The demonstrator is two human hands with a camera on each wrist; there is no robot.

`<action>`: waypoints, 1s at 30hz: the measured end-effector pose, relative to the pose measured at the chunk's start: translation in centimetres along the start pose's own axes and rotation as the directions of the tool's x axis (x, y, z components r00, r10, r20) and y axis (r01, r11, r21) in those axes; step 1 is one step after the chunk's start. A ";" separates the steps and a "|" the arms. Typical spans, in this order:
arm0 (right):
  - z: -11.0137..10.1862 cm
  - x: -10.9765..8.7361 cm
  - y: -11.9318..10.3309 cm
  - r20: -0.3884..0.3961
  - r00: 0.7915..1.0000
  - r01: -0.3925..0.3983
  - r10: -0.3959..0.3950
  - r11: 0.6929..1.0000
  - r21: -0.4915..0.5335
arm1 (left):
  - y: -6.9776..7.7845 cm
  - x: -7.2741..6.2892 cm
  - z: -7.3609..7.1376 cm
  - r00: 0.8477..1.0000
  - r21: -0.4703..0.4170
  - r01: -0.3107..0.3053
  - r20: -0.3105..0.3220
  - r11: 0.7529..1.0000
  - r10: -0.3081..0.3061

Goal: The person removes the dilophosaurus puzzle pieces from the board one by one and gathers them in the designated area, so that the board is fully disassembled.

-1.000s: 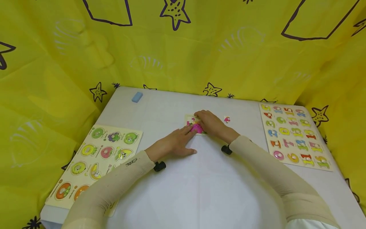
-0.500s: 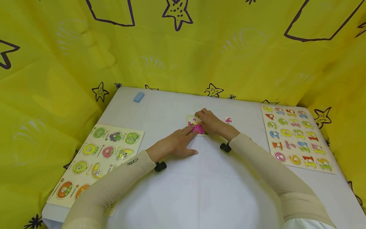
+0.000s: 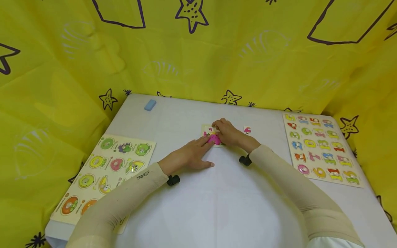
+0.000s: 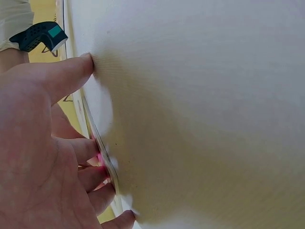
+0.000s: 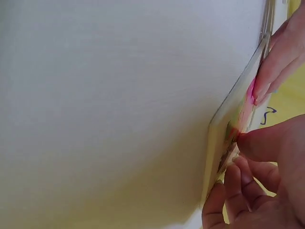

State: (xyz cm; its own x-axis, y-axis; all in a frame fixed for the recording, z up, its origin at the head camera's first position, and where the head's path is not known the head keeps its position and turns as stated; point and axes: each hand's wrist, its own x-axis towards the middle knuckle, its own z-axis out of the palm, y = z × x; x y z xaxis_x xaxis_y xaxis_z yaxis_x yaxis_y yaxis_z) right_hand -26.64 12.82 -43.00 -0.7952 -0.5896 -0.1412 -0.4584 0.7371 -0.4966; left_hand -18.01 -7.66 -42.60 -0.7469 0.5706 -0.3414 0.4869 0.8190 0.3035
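Note:
A small jigsaw puzzle (image 3: 214, 138) with a pink picture lies in a pale tray (image 3: 203, 128) at mid-table. My left hand (image 3: 193, 155) rests its straight fingers on the puzzle's left side, thumb spread apart on the table. Over the right side is my right hand (image 3: 230, 134), its fingers curled; the right wrist view has the thumb and fingers (image 5: 248, 183) pinching what looks like a puzzle piece (image 5: 232, 151) at the tray, mostly hidden. Part of the tray's upper area shows pale, with few pieces. A loose pink-and-white piece (image 3: 247, 130) lies to the right.
At the left lies a fruit peg board (image 3: 121, 172), partly beneath the left forearm. A number peg board (image 3: 322, 150) lies at the right. One blue block (image 3: 150, 105) sits at the back left. Yellow cloth (image 3: 198, 69) hangs behind the white table.
The head view has shifted slightly. Both hands stay at the puzzle; the right fingers move very little on it.

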 end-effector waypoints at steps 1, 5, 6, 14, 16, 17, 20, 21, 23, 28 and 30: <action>0.0 0.0 0.0 -0.004 1.000 -0.003 0.003 1.000 -0.001 | 0.0 0.0 0.0 1.000 0.002 0.000 0.000 1.000 0.000; 0.1 -0.1 0.2 -0.010 1.000 -0.004 0.004 1.000 -0.019 | 0.0 0.1 0.0 1.000 0.006 -0.002 0.002 1.000 0.002; 0.1 -0.1 0.2 -0.012 1.000 0.003 -0.003 1.000 -0.026 | 0.0 0.1 0.0 1.000 0.006 -0.002 0.002 1.000 0.002; 0.0 -0.3 0.3 -0.032 0.996 0.078 -0.081 0.993 -0.091 | 0.0 0.1 0.0 1.000 0.011 0.010 0.015 1.000 -0.010; -0.1 -0.3 0.3 -0.033 0.995 0.089 -0.093 0.991 -0.096 | 0.0 0.1 0.0 1.000 0.002 0.011 0.013 1.000 -0.011; -0.2 -0.3 0.3 -0.030 0.995 0.088 -0.091 0.992 -0.093 | 0.0 0.1 0.1 1.000 -0.003 0.012 0.012 1.000 -0.012; -0.4 -0.2 0.2 -0.018 0.996 0.080 -0.082 0.994 -0.069 | -0.1 0.0 0.1 1.000 -0.012 0.016 0.011 1.000 -0.016; -0.5 -0.1 0.1 -0.009 0.997 0.074 -0.074 0.996 -0.058 | -0.1 0.0 0.1 1.000 -0.015 0.017 0.012 1.000 -0.017; -0.8 0.0 0.0 0.013 0.998 0.059 -0.059 0.997 -0.043 | -0.1 0.0 0.1 1.000 -0.013 0.020 0.014 1.000 -0.019; -1.3 0.6 -0.1 0.078 0.997 0.021 -0.019 1.000 -0.022 | 0.0 0.1 0.0 1.000 -0.005 0.019 0.018 1.000 -0.019; -1.5 0.7 -0.2 0.097 0.995 0.005 -0.004 1.000 -0.010 | 0.0 0.1 0.0 1.000 -0.006 0.017 0.018 1.000 -0.017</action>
State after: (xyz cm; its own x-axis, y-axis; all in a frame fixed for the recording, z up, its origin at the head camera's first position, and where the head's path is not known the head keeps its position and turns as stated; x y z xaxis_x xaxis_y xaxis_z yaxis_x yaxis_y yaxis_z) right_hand -27.71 12.71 -41.72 -0.7510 -0.6219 -0.2218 -0.4663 0.7374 -0.4887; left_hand -18.07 -7.65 -42.62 -0.7471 0.5573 -0.3623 0.4710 0.8285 0.3030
